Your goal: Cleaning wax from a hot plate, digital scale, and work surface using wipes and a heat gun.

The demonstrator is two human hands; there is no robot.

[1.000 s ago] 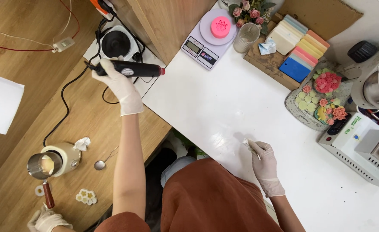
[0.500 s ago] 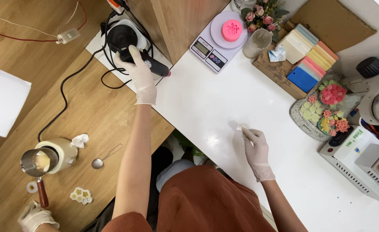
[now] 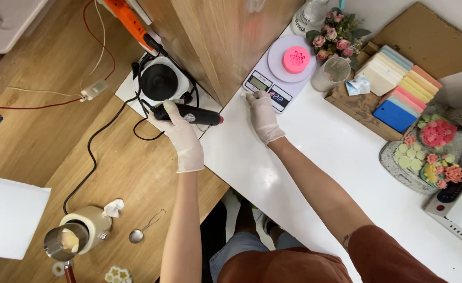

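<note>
While left hand (image 3: 181, 137) grips black tool (image 3: 191, 113) at the counter edge (image 3: 210, 149) — right hand (image 3: 264, 116), seemingly open, touches scale (image 3: 270, 84)

Right hand crosses the counter
The right hand (image 3: 264, 116) left the counter's near middle and now touches the scale (image 3: 273, 78) at the far edge.
</note>
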